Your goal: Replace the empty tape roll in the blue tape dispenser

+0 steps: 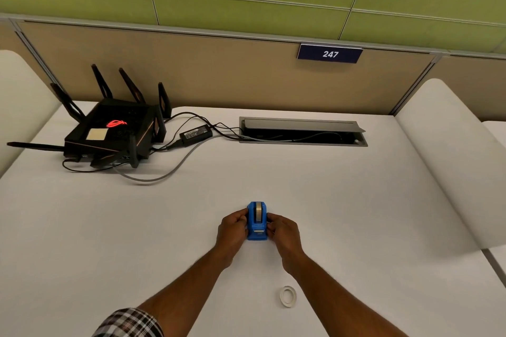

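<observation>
The blue tape dispenser (257, 221) stands upright on the white desk (356, 200), its cutter end facing me. A grey-tan roll shows in its top slot. My left hand (232, 230) grips its left side and my right hand (283, 232) grips its right side, fingers pressed against the body. A thin white ring, a tape core or roll (288, 296), lies flat on the desk near my right forearm, touching nothing.
A black router (109, 131) with several antennas sits at the back left, with a power brick (195, 134) and cables running to an open cable hatch (301, 131). A tan partition with a "247" sign (330, 54) closes the back. White side panels flank the desk.
</observation>
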{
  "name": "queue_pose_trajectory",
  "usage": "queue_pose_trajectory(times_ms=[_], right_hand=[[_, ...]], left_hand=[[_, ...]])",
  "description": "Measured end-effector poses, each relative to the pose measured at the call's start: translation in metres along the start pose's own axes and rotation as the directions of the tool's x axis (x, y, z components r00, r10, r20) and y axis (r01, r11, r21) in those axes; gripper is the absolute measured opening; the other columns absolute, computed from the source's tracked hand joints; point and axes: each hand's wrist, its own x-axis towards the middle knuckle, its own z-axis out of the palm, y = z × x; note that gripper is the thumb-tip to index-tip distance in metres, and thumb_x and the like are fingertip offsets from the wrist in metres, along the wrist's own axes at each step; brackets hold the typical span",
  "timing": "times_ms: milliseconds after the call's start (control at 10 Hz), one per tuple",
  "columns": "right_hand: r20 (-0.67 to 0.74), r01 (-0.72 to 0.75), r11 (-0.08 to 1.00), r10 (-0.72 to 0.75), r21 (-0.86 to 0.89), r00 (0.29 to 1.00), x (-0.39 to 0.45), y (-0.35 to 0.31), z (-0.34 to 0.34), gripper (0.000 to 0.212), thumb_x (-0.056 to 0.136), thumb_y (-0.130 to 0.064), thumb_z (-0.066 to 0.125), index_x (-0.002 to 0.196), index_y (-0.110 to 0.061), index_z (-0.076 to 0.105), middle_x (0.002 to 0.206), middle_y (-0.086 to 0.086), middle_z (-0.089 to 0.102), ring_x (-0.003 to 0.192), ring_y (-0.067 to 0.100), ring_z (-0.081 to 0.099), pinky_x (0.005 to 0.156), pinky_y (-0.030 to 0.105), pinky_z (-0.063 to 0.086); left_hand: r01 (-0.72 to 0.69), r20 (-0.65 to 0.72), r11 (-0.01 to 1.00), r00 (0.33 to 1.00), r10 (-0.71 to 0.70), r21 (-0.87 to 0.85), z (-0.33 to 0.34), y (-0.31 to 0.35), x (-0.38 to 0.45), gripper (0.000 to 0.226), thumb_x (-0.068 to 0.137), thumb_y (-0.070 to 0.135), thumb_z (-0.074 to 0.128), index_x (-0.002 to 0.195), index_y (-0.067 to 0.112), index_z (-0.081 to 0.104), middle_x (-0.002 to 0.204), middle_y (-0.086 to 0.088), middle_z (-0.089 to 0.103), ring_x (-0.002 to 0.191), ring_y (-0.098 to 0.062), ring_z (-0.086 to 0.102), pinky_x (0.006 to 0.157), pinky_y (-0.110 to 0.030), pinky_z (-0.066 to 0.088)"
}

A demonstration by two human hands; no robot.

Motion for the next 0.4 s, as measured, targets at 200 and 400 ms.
queue_pose_trajectory(times_ms=[200,400], right_hand=[[0.024,0.021,0.998,-0.020,-0.055,1.000,0.003,-0.002,-0.004,0.033,0.097,-0.004,0.050,0.101,-0.026,0.075,0.110,0.005,0.077,0.103,0.023,0.071,0.099,0.042,0.058],[0.050,0.235,0.807,-0.248,-0.541,0.967,0.012,-0.001,-0.012,0.041,0.104,-0.019,0.051,0.145,-0.018,0.053,0.150,0.003,0.057,0.133,0.019,0.056,0.112,0.034,0.044]], left_hand=[[-0.074,0.013,0.980,0.997,0.073,0.187,-0.003,0.003,-0.006,0.040,0.102,0.008,0.038,0.136,0.018,0.056,0.134,-0.005,0.063,0.114,-0.015,0.061,0.106,-0.032,0.048],[-0.164,0.018,0.820,0.983,0.184,0.548,-0.007,0.006,-0.011,0.041,0.103,0.019,0.042,0.145,0.015,0.043,0.148,-0.006,0.051,0.130,-0.015,0.051,0.109,-0.026,0.038]])
